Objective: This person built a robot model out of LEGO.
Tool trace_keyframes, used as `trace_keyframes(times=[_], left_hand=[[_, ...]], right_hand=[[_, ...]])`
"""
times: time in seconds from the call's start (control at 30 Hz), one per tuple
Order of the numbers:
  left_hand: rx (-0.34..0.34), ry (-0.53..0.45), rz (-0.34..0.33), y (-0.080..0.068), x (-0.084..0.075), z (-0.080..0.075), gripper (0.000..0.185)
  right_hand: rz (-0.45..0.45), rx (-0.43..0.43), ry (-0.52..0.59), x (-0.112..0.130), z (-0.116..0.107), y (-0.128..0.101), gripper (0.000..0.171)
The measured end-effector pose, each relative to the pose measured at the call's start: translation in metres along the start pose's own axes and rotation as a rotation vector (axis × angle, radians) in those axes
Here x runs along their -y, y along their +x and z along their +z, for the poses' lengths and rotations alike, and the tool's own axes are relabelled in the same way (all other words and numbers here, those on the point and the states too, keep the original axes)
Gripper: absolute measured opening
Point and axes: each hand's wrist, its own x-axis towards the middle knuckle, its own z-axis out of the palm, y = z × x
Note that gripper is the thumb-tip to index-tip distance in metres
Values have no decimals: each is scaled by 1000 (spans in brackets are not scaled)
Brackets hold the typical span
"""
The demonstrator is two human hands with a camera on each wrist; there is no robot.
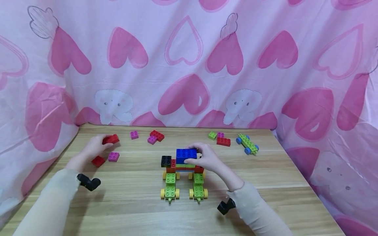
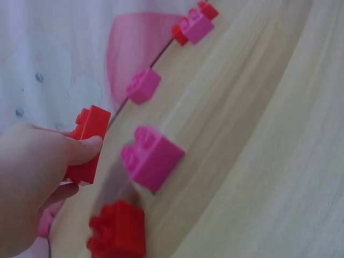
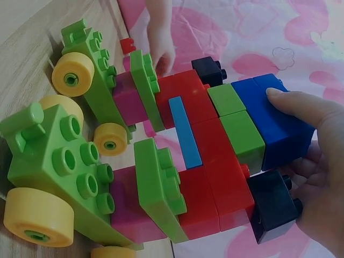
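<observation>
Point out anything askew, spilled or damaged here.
Nothing stands out: the build stands upright on its wheels, its blue top gripped by the right hand; the left hand holds a red brick, and loose bricks lie on the table, none visibly broken.

Worn kit, qk obs

Via remote feed I saw L slv (image 1: pixel 47 201) & R slv (image 1: pixel 258 209): plain, pale grey-beige, R creased nr cuff. L wrist cam (image 1: pixel 88 182) was blk, bent, w/ rounded end; R wrist cam (image 1: pixel 226 206), also blk, boxier. L hand (image 1: pixel 95 146) & R hand (image 1: pixel 206 158) were bare.
</observation>
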Motion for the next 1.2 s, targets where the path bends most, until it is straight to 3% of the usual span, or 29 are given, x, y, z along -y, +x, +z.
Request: trace_keyframes(times=[0.2, 0.53, 0.87, 1.2], left_hand=[[-36, 26, 40, 1, -27, -5, 63], [-127, 48, 230, -4, -83, -5, 58], [-234, 13, 446, -17, -145, 7, 47], [-278, -31, 602, -40, -196, 23, 46]], right_hand=[[1, -2, 8, 1, 0, 0, 39], [9, -4, 15, -1, 1, 1, 39], [6, -2, 18, -1, 0, 0, 38], [-5, -1, 21, -2, 0, 1, 39]])
